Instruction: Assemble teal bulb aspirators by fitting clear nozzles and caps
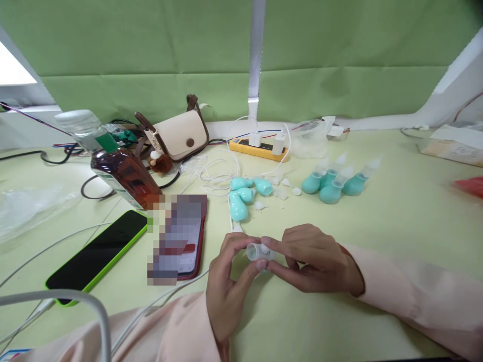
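A short, clear plastic tube-shaped part [255, 252] is pinched between both my hands above the table, its round open end facing left. My left hand [230, 281] grips it with thumb and forefinger. My right hand [307, 259] closes on its right side, with a small white bit between the fingertips. Beyond them lie several loose turquoise rubber bulbs [238, 206], and small translucent plastic pieces [279, 192] are scattered beside these. Farther right stand several turquoise bulbs with clear pointed nozzles [331, 191], which look like nasal aspirators.
On my left lie a green-cased phone [98, 254] and a red-cased phone [192, 241]. A tilted bottle of brown liquid [124, 173] stands behind them, near a cream handbag [184, 136]. White cables lead to a yellow power strip [241, 147]. A box [453, 146] sits far right.
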Available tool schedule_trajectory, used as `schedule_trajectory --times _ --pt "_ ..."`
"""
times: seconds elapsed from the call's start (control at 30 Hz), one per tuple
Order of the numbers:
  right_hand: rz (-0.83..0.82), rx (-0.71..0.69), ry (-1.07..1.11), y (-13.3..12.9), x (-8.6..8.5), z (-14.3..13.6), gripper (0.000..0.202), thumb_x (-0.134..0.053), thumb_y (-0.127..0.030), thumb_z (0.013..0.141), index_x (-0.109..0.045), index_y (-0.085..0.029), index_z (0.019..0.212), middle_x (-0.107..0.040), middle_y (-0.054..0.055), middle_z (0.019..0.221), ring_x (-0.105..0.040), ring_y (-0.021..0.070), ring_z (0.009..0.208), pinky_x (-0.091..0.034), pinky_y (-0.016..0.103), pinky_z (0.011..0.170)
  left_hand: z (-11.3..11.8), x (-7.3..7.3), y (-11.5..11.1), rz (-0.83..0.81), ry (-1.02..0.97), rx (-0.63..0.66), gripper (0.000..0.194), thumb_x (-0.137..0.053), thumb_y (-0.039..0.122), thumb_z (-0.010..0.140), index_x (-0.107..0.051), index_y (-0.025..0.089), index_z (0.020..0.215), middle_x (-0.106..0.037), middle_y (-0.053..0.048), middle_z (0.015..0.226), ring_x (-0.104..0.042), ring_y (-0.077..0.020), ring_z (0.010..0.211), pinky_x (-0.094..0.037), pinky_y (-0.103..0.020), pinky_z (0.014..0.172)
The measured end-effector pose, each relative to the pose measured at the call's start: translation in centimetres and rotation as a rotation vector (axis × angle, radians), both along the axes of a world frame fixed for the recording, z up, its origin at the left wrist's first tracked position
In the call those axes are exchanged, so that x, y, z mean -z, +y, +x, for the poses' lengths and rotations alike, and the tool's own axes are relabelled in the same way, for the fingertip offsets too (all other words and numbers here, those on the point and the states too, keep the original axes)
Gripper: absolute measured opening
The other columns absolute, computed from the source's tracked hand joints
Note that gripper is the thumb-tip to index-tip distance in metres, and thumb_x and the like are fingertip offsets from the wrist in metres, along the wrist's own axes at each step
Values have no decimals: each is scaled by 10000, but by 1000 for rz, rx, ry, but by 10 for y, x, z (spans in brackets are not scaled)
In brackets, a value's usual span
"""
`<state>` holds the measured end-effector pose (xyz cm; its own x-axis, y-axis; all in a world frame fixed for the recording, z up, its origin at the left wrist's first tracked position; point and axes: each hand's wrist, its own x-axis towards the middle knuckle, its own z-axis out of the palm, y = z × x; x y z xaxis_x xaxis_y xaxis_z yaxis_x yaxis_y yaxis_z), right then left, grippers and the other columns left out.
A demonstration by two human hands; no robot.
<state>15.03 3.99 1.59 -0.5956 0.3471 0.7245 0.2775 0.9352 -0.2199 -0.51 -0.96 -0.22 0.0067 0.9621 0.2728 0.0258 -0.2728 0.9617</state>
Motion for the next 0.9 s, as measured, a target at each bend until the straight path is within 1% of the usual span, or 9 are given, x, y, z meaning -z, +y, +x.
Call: schedule_trajectory --times 0.1,0.27,0.4,0.47,0.57,0.63,0.77,0.9 --pt "-7 0 17 -2 2 -1 435 -521 -163 764 -381 -200 1174 -435 -100 400 -391 68 370 -335 174 400 0 1 2 9 2 2 157 -544 164 765 -548 234 905 -506 -14 928 -493 -154 905 -396 -244 777" --pt "124 50 -94 -2 7 1 521 -510 -134 767 -283 -146 1236 -502 -72 458 -397 88 397 -331 202 404 -2 4 3 56 9 -12 168 -565 139 746 -555 212 897 -510 -32 916 -485 -165 907 -395 -260 773" --pt "242 77 -120 0 7 2 485 -533 -137 745 -339 -91 1188 -481 -72 445 -365 88 387 -305 216 394 -2 4 3 78 27 1 182 -576 127 735 -558 212 895 -524 -28 886 -474 -160 894 -398 -249 752" --pt "220 79 -106 0 4 1 435 -542 -156 737 -392 -102 1141 -471 -75 440 -371 82 387 -307 212 395 -1 4 3 71 23 2 163 -566 134 744 -547 211 886 -513 -26 887 -478 -157 882 -397 -249 747" --pt "99 91 -22 0 -1 -1 363 -568 -186 718 -462 -127 1060 -433 -94 410 -380 59 373 -322 184 398 -1 2 3 45 10 11 132 -540 146 767 -513 218 875 -501 -18 906 -480 -151 896 -389 -250 762" --pt "56 83 30 -1 -3 -2 329 -582 -176 706 -490 -130 1018 -420 -102 393 -377 45 361 -329 166 398 -1 1 2 32 9 21 118 -528 149 777 -497 220 866 -501 -13 910 -476 -147 906 -380 -252 776" --pt "73 38 19 -1 -3 -1 288 -582 -143 704 -506 -132 982 -455 -91 395 -390 49 365 -336 167 397 -1 1 1 33 15 27 115 -525 146 781 -493 223 860 -500 -5 897 -476 -137 890 -374 -246 776" --pt "126 0 -23 3 -1 2 325 -576 -138 706 -484 -129 1018 -486 -76 425 -384 63 377 -333 187 401 -1 1 2 70 14 34 139 -541 127 767 -497 222 859 -500 -9 911 -471 -141 905 -376 -240 770"
